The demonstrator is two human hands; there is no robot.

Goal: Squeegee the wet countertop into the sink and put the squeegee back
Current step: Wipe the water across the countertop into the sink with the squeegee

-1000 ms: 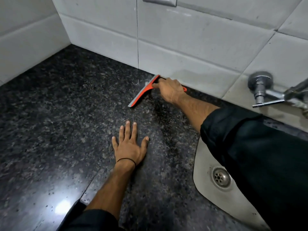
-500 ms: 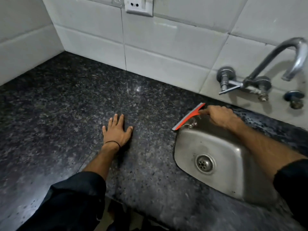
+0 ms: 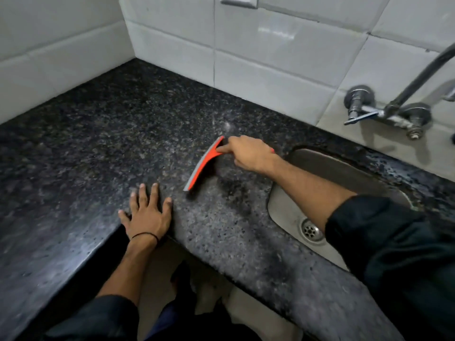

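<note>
An orange squeegee (image 3: 204, 163) with a grey rubber blade lies with its blade on the dark speckled granite countertop (image 3: 98, 148), left of the sink. My right hand (image 3: 248, 153) grips its handle, forefinger stretched along the neck. My left hand (image 3: 147, 215) rests flat on the counter near its front edge, fingers spread, a black band on the wrist. The steel sink (image 3: 290, 210) with its round drain (image 3: 311, 230) sits to the right, partly hidden by my right forearm and black sleeve.
White tiled walls meet in a corner at the back left. A wall-mounted metal tap (image 3: 384, 112) hangs above the sink. A socket plate (image 3: 238, 1) sits high on the back wall. The floor shows below the counter's front edge.
My right hand pulled the squeegee from the back wall to the sink's edge, then carried it back left onto the counter. My left hand stayed flat on the counter.
</note>
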